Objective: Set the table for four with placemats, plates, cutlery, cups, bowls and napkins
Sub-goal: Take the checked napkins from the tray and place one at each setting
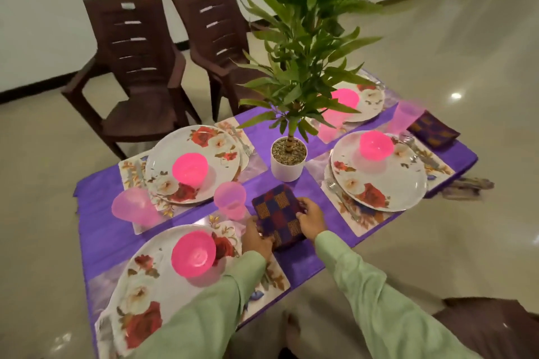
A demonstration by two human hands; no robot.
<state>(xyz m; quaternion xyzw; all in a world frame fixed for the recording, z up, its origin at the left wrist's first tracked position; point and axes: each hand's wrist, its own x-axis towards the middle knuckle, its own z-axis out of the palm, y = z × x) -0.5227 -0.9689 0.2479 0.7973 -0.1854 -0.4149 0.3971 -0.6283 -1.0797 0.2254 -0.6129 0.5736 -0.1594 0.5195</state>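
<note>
Folded napkin (pixel 277 213) lies on the purple cloth (pixel 309 265), betw. plant pot (pixel 287 166) and near plate (pixel 151 285), just beside a pink cup (pixel 230 201). L hand (pixel 258 237) & R hand (pixel 310 217) grip opp. edges, fingers curled, though the L side is blurry. Prob. soft, light, limp fabric, so support both edges to save the fold.

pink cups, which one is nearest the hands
The cup just left of the checked napkin, beside the left hand; the others stand farther away.
</note>
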